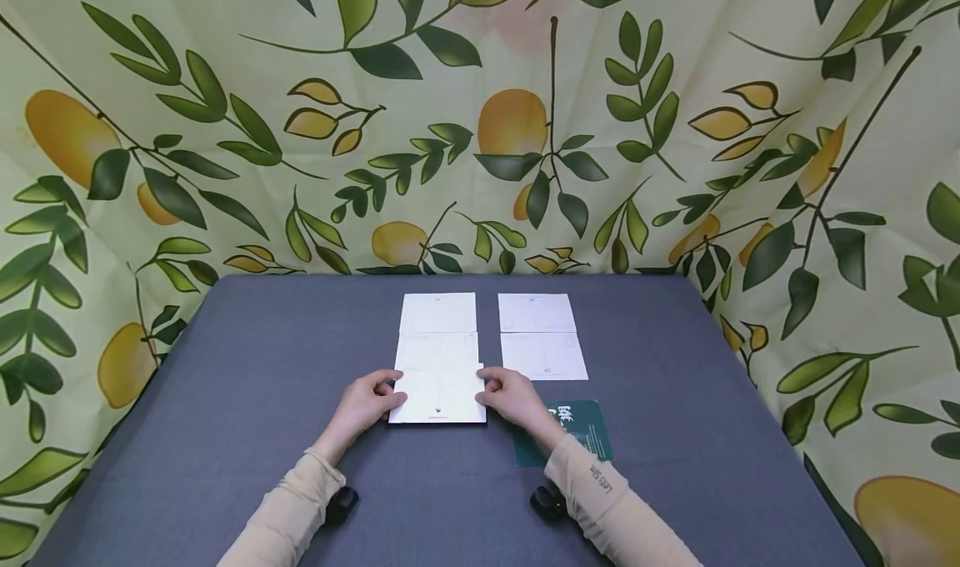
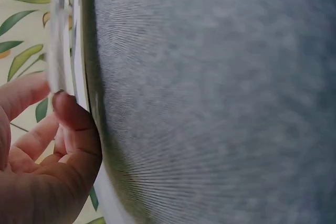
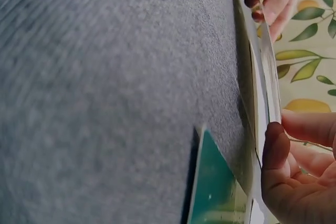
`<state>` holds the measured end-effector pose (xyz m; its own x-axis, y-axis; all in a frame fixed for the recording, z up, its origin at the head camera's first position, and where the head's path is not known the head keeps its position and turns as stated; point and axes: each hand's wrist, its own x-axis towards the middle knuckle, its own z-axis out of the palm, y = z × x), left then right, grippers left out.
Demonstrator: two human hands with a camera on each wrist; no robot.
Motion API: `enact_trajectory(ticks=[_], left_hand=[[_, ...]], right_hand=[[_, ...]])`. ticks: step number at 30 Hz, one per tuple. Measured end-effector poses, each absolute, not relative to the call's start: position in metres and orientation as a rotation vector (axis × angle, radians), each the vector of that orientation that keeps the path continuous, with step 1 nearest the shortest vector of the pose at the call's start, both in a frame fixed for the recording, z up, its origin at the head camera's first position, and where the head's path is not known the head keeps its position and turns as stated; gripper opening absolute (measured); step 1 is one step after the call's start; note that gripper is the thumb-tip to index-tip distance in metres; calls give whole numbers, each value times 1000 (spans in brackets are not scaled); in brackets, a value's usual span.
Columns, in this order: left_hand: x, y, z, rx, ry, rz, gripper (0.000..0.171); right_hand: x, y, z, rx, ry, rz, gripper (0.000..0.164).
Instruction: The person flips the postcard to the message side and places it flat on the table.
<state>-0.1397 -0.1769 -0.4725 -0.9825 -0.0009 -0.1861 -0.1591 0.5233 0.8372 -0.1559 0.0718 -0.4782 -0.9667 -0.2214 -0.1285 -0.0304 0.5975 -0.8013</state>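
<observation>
My left hand [image 1: 369, 400] and right hand [image 1: 512, 392] pinch a white sheet of paper [image 1: 437, 393] by its two side edges. Thumb and fingers hold it on each side. It has a small dark mark near its front edge and overlaps more white paper [image 1: 438, 313] behind it. The left wrist view shows the left thumb [image 2: 76, 111] at the edge of the held paper [image 2: 59, 40]. Seen from the right wrist, the right thumb [image 3: 275, 145] and fingers grip the opposite edge, and the paper stands slightly above another white layer.
Right of the held sheet lies white paper with a crease or seam across it [image 1: 543, 354]. A green card with white lettering [image 1: 588, 421] lies partly under the right forearm. Blue-grey cloth [image 1: 247, 383] covers the table, and a leaf-and-fruit patterned curtain [image 1: 480, 67] surrounds it.
</observation>
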Motion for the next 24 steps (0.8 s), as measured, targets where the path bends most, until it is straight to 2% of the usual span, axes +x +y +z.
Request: enact_trajectory(ticks=[9, 24], left_hand=[[-138, -182, -476, -98, 2646, 1382, 24], [-136, -179, -478, -62, 2688, 1286, 20]], right_hand=[[-152, 66, -478, -243, 2580, -1248, 34], [-150, 65, -479, -244, 2569, -1250, 34]])
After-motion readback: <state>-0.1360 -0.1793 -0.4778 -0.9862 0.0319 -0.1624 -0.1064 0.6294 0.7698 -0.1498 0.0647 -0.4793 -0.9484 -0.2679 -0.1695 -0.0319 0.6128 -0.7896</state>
